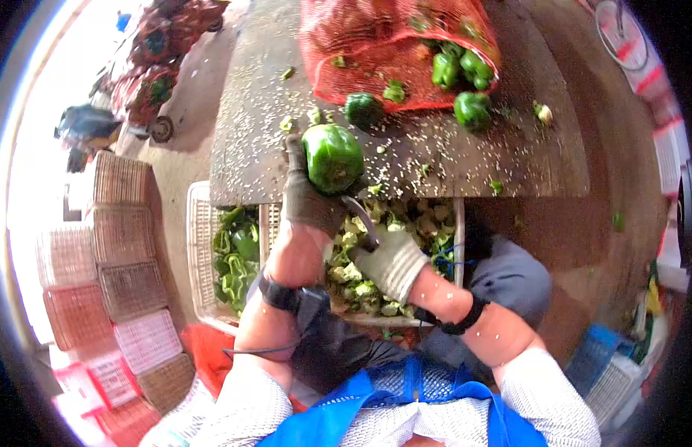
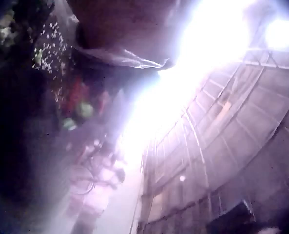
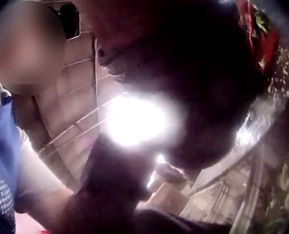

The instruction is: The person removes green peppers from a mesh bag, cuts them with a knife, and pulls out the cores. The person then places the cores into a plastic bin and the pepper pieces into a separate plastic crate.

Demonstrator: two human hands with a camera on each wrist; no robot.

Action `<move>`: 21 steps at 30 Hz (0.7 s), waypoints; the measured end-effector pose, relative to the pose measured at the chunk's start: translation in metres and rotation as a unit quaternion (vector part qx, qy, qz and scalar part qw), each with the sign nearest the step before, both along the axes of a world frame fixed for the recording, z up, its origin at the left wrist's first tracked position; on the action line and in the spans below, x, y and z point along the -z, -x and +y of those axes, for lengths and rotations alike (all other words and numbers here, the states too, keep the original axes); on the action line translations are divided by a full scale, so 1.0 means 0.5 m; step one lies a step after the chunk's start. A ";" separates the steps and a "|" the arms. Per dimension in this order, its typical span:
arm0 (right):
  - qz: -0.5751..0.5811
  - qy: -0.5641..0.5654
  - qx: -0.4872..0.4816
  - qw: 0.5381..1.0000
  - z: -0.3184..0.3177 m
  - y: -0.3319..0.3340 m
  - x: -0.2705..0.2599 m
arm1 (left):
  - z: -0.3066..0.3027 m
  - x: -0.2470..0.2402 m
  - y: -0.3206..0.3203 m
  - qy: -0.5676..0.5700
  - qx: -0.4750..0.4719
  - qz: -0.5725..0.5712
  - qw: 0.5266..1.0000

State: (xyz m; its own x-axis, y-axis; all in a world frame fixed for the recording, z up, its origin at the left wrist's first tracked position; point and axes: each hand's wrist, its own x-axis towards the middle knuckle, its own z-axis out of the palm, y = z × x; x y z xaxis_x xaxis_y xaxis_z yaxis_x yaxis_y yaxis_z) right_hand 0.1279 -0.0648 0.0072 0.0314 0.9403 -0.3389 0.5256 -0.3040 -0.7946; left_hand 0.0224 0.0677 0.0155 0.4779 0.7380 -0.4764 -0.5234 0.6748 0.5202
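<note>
In the head view, my gloved left hand (image 1: 310, 203) holds a large green bell pepper (image 1: 334, 158) over the near edge of the table, thumb up along its left side. My gloved right hand (image 1: 390, 262) grips a curved-bladed knife (image 1: 366, 220), whose blade points up toward the underside of the pepper. Below them, a crate (image 1: 460, 246) holds pale pepper cores and trimmings. Another white crate (image 1: 200, 261) to the left contains green pepper pieces (image 1: 238, 249). Glare and shadow hide the hands' work in both wrist views.
A red mesh bag (image 1: 375, 45) lies at the table's far side, with whole peppers (image 1: 473, 112) at its mouth. Seeds and scraps litter the tabletop (image 1: 249, 141). Stacked crates (image 1: 122, 212) stand at left; a blue crate (image 1: 599, 357) sits at lower right.
</note>
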 end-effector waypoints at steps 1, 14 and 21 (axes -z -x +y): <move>0.053 0.038 0.022 0.998 -0.010 -0.002 0.003 | 0.024 0.012 0.015 0.021 0.016 -0.018 0.999; 0.048 -0.218 0.093 0.970 -0.024 -0.104 -0.048 | -0.096 -0.008 -0.017 0.112 0.271 -0.069 0.954; 0.343 -0.149 0.116 0.920 -0.007 -0.126 -0.054 | -0.154 -0.012 -0.012 -0.459 0.124 0.271 0.837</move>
State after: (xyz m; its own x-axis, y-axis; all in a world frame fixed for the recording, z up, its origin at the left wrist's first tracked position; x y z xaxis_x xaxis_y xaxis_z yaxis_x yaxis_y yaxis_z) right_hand 0.1909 -0.0684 0.0340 0.1188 0.9896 -0.0814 -0.1818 -0.0589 -0.9816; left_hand 0.0285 -0.0091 0.0216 0.5684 0.8217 0.0414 0.0541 -0.0875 0.9947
